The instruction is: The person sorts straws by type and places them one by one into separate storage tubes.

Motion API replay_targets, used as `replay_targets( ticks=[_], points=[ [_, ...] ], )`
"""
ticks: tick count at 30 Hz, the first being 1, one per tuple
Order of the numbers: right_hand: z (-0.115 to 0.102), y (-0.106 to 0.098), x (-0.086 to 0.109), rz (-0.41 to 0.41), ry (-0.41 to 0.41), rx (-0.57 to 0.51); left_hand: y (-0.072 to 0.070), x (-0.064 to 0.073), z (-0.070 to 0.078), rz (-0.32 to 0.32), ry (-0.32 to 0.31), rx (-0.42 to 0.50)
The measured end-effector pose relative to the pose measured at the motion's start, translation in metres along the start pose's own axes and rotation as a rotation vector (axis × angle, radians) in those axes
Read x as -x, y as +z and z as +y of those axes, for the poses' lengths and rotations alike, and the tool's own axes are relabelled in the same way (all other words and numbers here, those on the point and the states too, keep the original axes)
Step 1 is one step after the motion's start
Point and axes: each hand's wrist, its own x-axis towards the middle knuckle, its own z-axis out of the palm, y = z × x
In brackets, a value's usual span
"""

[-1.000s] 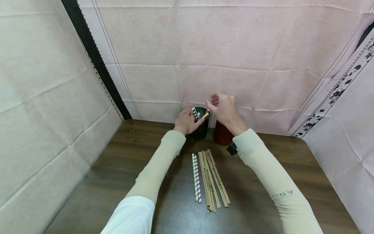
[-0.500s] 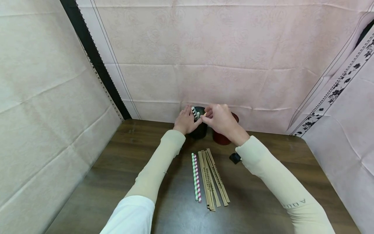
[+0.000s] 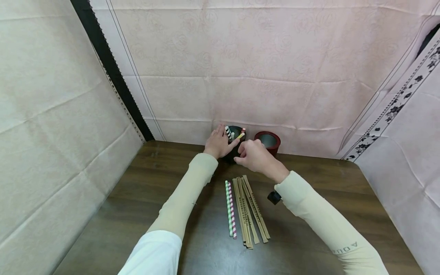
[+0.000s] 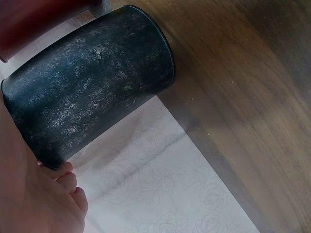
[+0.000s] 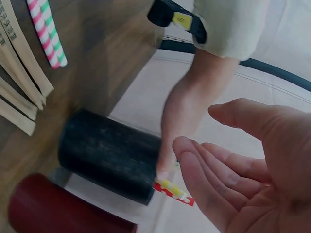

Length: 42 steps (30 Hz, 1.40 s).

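A dark cup [image 4: 92,82] stands at the back of the table, with several straws in it. Among them are a black-and-white striped straw [image 3: 228,132], a yellow straw [image 3: 241,135] and a red one with white marks [image 5: 165,190]. My left hand [image 3: 218,143] holds this cup at the rim, thumb on the near side and fingers on the far left. My right hand [image 3: 258,156] hovers just right of the cup, fingers loosely bent, nothing in it. The right wrist view shows its thumb [image 5: 238,114] apart from the fingers.
A dark red cup [image 3: 274,150] stands to the right of the dark one. Nearer on the wooden table lie a green-striped straw [image 3: 228,210], a pink-striped straw [image 3: 232,214] and several brown paper sleeves [image 3: 245,214]. Pale cloth [image 3: 258,57] hangs behind.
My right hand came down to the straws at the dark cup's rim, then drew back lower toward me, exposing the red cup's mouth. The left hand stays at the dark cup.
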Motion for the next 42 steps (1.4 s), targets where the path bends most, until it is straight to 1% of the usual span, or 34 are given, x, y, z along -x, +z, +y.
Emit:
replay_targets(
  ticks=[9,15,18,21,26,30,35,42],
  points=[
    [0.009,0.024,0.006,-0.125,0.061,-0.034,0.001,0.001,0.0,-0.002,-0.006,-0.01],
    [0.015,0.043,0.008,-0.178,0.083,-0.05,0.001,0.001,0.0,-0.001,0.0,-0.013],
    [0.018,0.054,0.009,-0.185,0.096,-0.044,0.0,0.002,0.0,0.001,0.005,-0.011],
    [0.021,0.064,0.01,-0.179,0.089,-0.04,0.0,0.002,0.0,0.004,0.006,-0.006],
    [0.024,0.078,0.013,-0.188,0.065,-0.084,0.0,0.002,0.0,0.002,0.005,0.0],
    [0.026,0.087,0.015,-0.218,0.049,-0.114,0.0,0.002,0.0,-0.001,0.007,0.0],
    [0.028,0.098,0.016,-0.254,0.068,-0.132,0.0,0.002,0.0,-0.006,0.01,-0.007],
    [0.03,0.114,0.017,-0.242,0.083,-0.13,0.0,0.002,-0.001,-0.004,0.014,-0.016]
  ],
)
